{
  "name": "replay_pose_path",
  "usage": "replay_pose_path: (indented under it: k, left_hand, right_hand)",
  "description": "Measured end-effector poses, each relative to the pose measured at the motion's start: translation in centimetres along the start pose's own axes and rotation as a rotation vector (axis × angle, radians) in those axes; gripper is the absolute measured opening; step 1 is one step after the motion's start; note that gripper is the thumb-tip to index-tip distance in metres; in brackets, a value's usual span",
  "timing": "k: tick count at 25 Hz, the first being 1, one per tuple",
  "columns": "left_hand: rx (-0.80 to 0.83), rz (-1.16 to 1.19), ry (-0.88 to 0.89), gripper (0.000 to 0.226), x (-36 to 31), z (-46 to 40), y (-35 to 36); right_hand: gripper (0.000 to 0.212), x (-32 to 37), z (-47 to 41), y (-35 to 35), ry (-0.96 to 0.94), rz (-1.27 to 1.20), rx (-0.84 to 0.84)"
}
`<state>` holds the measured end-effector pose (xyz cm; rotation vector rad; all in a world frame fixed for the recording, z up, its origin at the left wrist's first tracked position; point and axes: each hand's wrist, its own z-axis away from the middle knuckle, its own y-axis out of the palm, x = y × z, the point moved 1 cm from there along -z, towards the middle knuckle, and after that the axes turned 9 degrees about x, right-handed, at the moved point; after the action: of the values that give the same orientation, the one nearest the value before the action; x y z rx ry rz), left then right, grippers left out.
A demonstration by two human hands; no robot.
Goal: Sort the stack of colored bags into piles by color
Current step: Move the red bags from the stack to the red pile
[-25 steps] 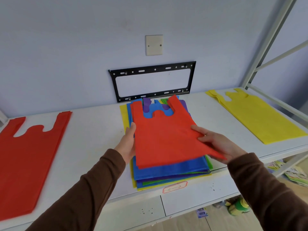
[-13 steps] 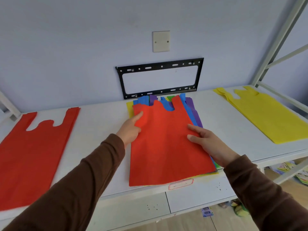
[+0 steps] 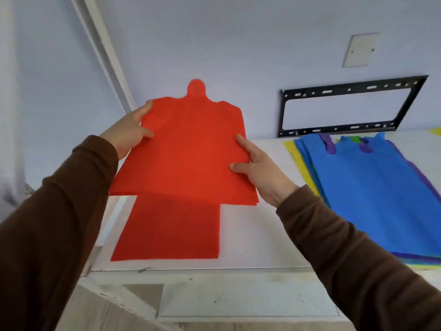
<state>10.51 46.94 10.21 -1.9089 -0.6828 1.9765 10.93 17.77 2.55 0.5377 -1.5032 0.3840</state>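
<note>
A white shelf (image 3: 250, 235) bears a red pile (image 3: 167, 230) and a mixed stack (image 3: 381, 192).

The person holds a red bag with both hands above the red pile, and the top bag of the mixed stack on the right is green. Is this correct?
Not quite. The head view shows the top bag of the mixed stack is blue; green shows only as a small edge further down. The rest holds: the left hand and right hand hold the red bag above the red pile.

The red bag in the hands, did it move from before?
Yes. The red bag left the mixed stack below the black wall bracket and went left, over the red pile.
</note>
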Motion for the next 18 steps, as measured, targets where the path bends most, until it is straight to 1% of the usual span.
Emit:
replay_pose_path:
  k: [2,3,6,7,11,16,18]
  left_hand:
    - [-0.034,-0.042,-0.074,0.079,6.3,0.6,-1.1]
    - [-0.031,-0.065,-0.113,0.077,9.2,0.7,-1.0]
    - [0.101,-0.172,-0.238,0.069,16.3,1.3,0.8]
    - [0.118,-0.204,-0.267,0.066,17.7,1.5,1.5]
    - [0.055,-0.251,-0.28,0.065,19.3,1.3,2.1]
    - [0.1,-0.28,-0.284,0.068,20.0,0.9,2.3]
    - [0.104,-0.344,-0.296,0.067,19.9,1.0,2.3]
  right_hand:
    - [0.077,-3.7,-1.0,3.7,0.054,0.114,-0.01]
    - [0.077,-5.5,-1.1,4.9,0.093,0.211,-0.024]
    - [0.077,-9.7,-0.8,7.0,0.214,0.537,-0.044]
    - [0.076,-10.4,-0.7,7.4,0.239,0.601,-0.054]
    - [0.07,-11.2,-0.8,7.5,0.232,0.666,-0.088]
    - [0.065,-11.5,-0.2,7.3,0.198,0.695,-0.081]
    - [0.061,-11.3,-0.2,7.3,0.214,0.706,-0.068]
